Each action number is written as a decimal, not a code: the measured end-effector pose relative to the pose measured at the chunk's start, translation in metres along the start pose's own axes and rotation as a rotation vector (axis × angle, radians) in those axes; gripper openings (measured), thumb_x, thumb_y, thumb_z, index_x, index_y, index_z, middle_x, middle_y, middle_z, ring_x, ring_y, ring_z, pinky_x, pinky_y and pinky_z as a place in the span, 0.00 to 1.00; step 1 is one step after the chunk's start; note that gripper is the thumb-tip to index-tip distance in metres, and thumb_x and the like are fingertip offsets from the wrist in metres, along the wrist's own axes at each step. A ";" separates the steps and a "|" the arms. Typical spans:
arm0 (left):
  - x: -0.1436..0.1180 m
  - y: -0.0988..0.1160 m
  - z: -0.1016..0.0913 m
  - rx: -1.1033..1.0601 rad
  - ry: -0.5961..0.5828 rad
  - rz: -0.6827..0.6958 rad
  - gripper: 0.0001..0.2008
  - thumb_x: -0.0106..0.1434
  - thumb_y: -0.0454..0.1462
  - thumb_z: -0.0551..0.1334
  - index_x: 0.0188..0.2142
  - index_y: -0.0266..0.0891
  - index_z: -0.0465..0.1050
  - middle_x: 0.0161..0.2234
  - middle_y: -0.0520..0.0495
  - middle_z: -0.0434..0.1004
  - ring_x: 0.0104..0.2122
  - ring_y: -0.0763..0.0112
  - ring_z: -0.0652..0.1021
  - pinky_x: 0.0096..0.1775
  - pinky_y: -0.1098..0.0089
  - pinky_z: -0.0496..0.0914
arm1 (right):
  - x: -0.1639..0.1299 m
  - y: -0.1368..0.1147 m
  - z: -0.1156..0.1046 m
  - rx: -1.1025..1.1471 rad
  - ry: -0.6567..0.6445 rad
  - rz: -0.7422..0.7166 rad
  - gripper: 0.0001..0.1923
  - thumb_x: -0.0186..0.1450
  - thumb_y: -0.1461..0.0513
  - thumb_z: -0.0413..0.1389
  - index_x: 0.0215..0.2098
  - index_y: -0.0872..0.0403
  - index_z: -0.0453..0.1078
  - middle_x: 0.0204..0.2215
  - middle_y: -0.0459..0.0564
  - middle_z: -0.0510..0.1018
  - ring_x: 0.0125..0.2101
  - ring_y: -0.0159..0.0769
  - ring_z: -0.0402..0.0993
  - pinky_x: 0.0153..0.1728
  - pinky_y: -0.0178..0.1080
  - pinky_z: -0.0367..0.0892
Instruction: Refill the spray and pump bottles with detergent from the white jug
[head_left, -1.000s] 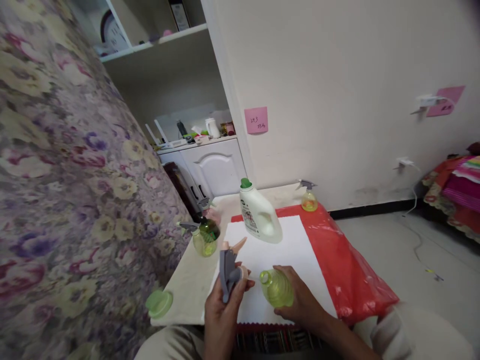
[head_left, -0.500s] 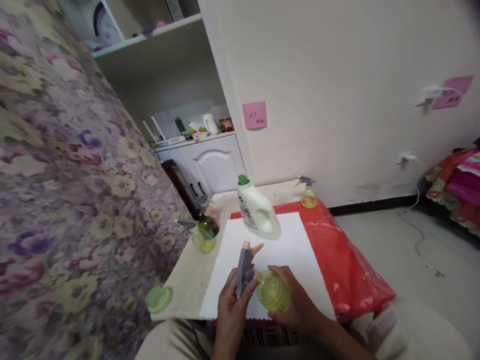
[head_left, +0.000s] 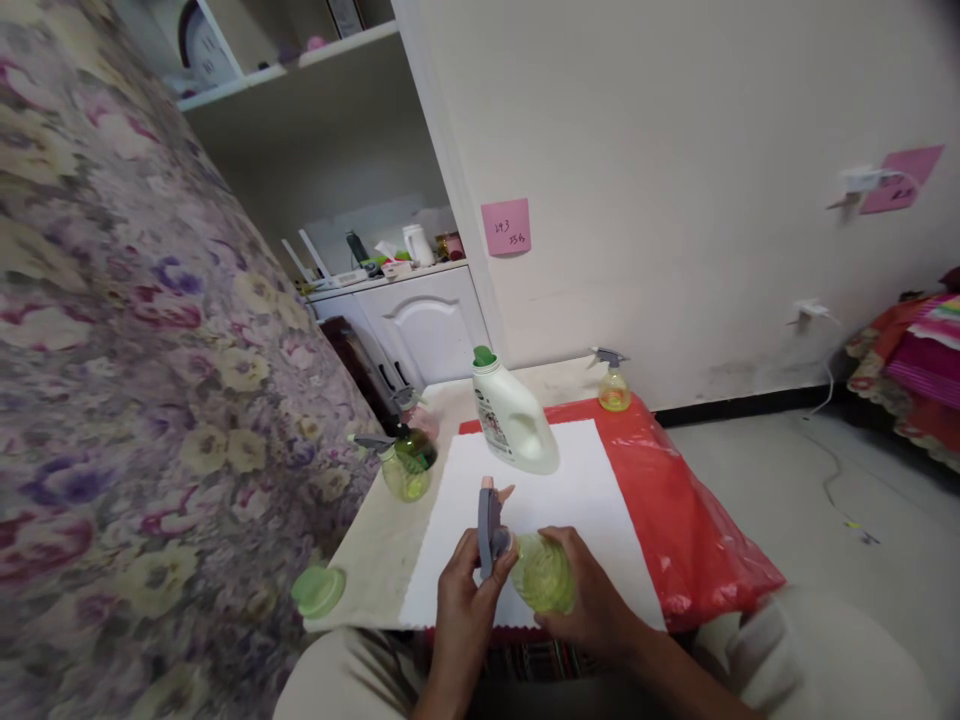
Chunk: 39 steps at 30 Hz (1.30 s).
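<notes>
A spray bottle lies tilted between my hands, above the front of a white sheet (head_left: 577,480). My left hand (head_left: 466,590) is closed around its grey and pink trigger head (head_left: 489,530), at the neck. My right hand (head_left: 589,590) wraps the bottle's clear yellow-green body (head_left: 541,573) from the right. The head meets the neck; whether it is fully screwed on I cannot tell. Beyond them a pale green detergent jug (head_left: 514,415) with a green spout stands upright on the sheet.
Left on the table are a yellow-green spray bottle (head_left: 405,475), a dark green bottle (head_left: 418,447) and, near the front corner, a light green cap (head_left: 318,591). Another spray bottle (head_left: 615,388) stands at the back right on red plastic (head_left: 682,510). A floral curtain (head_left: 150,400) borders the left.
The trigger head has turned slightly in my left hand, its pink nozzle now pointing less to the right. My right hand keeps its hold on the body. The view has shifted a little.
</notes>
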<state>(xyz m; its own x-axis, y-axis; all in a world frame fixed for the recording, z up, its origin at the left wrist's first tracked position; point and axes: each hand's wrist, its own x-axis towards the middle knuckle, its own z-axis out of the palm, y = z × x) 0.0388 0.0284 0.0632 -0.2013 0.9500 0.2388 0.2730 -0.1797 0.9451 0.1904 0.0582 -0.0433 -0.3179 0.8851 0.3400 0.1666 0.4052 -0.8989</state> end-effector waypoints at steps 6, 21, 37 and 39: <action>0.001 0.013 0.001 -0.033 -0.006 -0.018 0.17 0.52 0.42 0.68 0.42 0.43 0.78 0.39 0.45 0.80 0.47 0.56 0.75 0.52 0.62 0.65 | 0.002 -0.002 -0.002 0.004 0.006 -0.007 0.40 0.45 0.70 0.61 0.55 0.51 0.56 0.49 0.53 0.65 0.51 0.47 0.63 0.54 0.49 0.61; 0.010 0.001 -0.008 0.016 -0.165 -0.005 0.17 0.60 0.43 0.62 0.46 0.39 0.75 0.46 0.44 0.79 0.49 0.57 0.74 0.55 0.62 0.63 | 0.004 -0.002 -0.016 0.370 -0.062 0.118 0.42 0.44 0.61 0.68 0.54 0.50 0.58 0.49 0.54 0.70 0.52 0.49 0.66 0.53 0.49 0.61; 0.005 0.008 0.003 -0.104 -0.325 -0.035 0.16 0.63 0.44 0.59 0.45 0.38 0.76 0.47 0.42 0.78 0.49 0.57 0.74 0.53 0.63 0.65 | 0.003 0.014 -0.005 1.380 -0.513 0.868 0.42 0.61 0.36 0.38 0.43 0.63 0.72 0.28 0.60 0.82 0.21 0.41 0.78 0.16 0.36 0.68; 0.002 0.005 0.009 -0.134 -0.279 -0.056 0.18 0.62 0.46 0.59 0.45 0.37 0.77 0.48 0.41 0.77 0.50 0.56 0.74 0.53 0.62 0.65 | 0.002 0.014 -0.003 1.436 -0.537 0.871 0.43 0.62 0.36 0.36 0.41 0.63 0.72 0.26 0.61 0.82 0.21 0.41 0.78 0.14 0.35 0.68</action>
<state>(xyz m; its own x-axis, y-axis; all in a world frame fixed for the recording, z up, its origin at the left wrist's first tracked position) 0.0486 0.0316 0.0661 0.0587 0.9894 0.1328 0.1383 -0.1398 0.9805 0.1953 0.0665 -0.0543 -0.8853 0.4281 -0.1816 -0.3440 -0.8657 -0.3636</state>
